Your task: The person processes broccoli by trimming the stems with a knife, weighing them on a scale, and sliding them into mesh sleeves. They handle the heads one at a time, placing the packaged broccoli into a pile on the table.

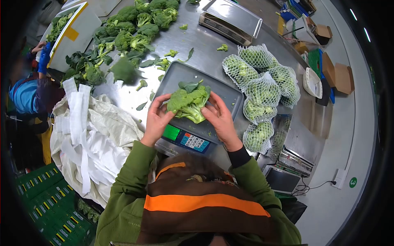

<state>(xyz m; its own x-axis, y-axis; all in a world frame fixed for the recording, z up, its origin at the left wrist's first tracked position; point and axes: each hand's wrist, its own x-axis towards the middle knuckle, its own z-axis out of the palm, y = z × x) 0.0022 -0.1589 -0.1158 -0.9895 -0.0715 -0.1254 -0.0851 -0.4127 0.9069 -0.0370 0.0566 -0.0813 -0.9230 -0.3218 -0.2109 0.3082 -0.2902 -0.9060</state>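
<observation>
Cupping a broccoli head (pixel 189 101) from both sides, the two hands have it over the grey tray (pixel 170 82) of a scale (pixel 195 141); whether its underside touches the tray cannot be told. The left hand's (pixel 157 121) grip is bent round one edge of the head, and the right hand's (pixel 223 121) grip pinches the opposite edge between thumb and fingers.

Right of the tray, several netted heads (pixel 262 88) lie bunched together, so that part looks done. The held one is bare, and a large pile of loose heads (pixel 141 24) at the far left of the metal tabletop (pixel 201 51) has no netting either, so much seems left. Small trimmings (pixel 142 85) are scattered between pile and tray. White strips (pixel 78 110) lie over a pale sack (pixel 108 115) at the left; another scale (pixel 230 20) stands beyond the tray.
</observation>
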